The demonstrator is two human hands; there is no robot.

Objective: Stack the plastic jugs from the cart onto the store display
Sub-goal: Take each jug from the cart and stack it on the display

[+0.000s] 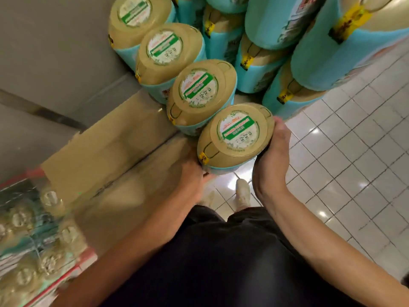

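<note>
I hold a plastic jug (236,138), beige on top with a green-and-white label and a turquoise wrap, at the near end of a diagonal row of three like jugs (200,94). My left hand (194,173) grips its lower left side, fingers hidden beneath. My right hand (275,149) curls round its right side. Whether the jug rests on the surface below is unclear. The cart (44,251) at lower left, red-framed and blurred, holds several more jugs.
A taller stack of turquoise jugs (309,41) with yellow tags fills the upper right. Flat cardboard (106,151) lies beside the row. A grey wall (55,52) stands to the left. White tiled floor (354,151) spreads right, with my shoes (242,193) below.
</note>
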